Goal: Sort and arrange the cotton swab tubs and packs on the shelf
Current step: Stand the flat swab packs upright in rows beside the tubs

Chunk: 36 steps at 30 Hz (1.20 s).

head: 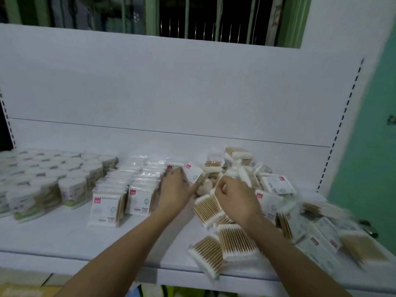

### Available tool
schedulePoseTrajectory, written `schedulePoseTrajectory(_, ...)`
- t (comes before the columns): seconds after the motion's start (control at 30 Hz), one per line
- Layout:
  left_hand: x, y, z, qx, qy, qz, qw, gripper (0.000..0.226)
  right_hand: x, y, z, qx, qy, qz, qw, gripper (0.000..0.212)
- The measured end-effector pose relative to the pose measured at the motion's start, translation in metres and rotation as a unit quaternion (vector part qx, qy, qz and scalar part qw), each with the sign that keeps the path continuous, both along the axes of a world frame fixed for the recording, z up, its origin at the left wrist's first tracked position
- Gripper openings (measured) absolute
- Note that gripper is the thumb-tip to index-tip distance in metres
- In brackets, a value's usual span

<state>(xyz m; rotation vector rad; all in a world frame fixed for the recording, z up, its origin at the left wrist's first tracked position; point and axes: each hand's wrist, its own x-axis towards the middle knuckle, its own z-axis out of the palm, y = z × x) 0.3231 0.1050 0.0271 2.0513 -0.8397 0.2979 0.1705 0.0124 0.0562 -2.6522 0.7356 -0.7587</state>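
On the shelf (pixel 64 239), left hand (pixel 174 190) holds a red-tagged pack (pixel 194 173), its writing unreadable; right hand (pixel 235 199) pinches another pack (pixel 209 205).

A white back panel (pixel 171 82) rises behind the white shelf (pixel 64 239), crossed by one thin dark seam. Slotted uprights (pixel 347 108) run along the panel's two side edges. Above the panel, a window with green vertical bars (pixel 186 16) shows darkness. Right of the panel stands a green wall (pixel 372 146). The light is dim.
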Motion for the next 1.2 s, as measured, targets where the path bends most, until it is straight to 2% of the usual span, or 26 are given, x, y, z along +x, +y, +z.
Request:
schedulePoseTrajectory(0.07,-0.010,0.003,0.006,-0.044,-0.028,0.005,0.999,0.049,-0.002,-0.001,0.006,0.047,-0.070,0.033,0.996,0.015)
schedulePoseTrajectory(0.17,-0.033,0.012,0.016,-0.083,-0.042,0.004,0.996,0.052,-0.001,-0.001,0.019,0.200,-0.160,0.092,0.962,0.016)
schedulePoseTrajectory(0.23,-0.047,0.017,0.019,-0.109,-0.050,0.015,0.993,0.058,0.000,0.002,0.026,0.299,-0.184,0.136,0.926,0.020)
schedulePoseTrajectory(0.33,-0.059,0.028,0.017,-0.117,-0.054,0.038,0.991,0.063,0.003,0.006,0.026,0.341,-0.200,0.181,0.900,0.014)
schedulePoseTrajectory(0.43,-0.071,0.044,0.013,-0.097,-0.036,0.014,0.994,0.072,0.008,0.006,0.019,0.341,-0.201,0.204,0.895,0.010)
schedulePoseTrajectory(0.57,-0.072,0.077,0.022,-0.064,-0.019,-0.006,0.998,0.081,0.013,0.003,0.013,0.283,-0.154,0.262,0.910,0.005)
schedulePoseTrajectory(0.63,-0.069,0.094,0.039,-0.024,-0.039,-0.021,0.999,0.071,0.015,0.003,0.012,0.251,-0.124,0.296,0.913,0.005)
schedulePoseTrajectory(0.77,-0.062,0.116,0.071,0.121,-0.050,-0.059,0.990,0.039,0.019,0.011,0.011,0.211,-0.084,0.332,0.915,0.008)
schedulePoseTrajectory(0.87,-0.052,0.124,0.083,0.214,-0.041,-0.047,0.975,0.035,0.019,0.026,0.013,0.213,-0.059,0.350,0.910,0.014)
schedulePoseTrajectory(0.97,-0.044,0.131,0.083,0.295,-0.066,-0.036,0.953,0.032,0.025,0.041,0.010,0.188,-0.022,0.339,0.922,0.015)
schedulePoseTrajectory(1.1,-0.023,0.140,0.076,0.307,-0.084,-0.024,0.948,0.028,0.037,0.052,0.006,0.193,0.027,0.314,0.929,0.010)
schedulePoseTrajectory(1.2,-0.003,0.144,0.071,0.301,-0.077,-0.020,0.950,0.029,0.046,0.050,0.003,0.183,0.028,0.261,0.947,0.009)
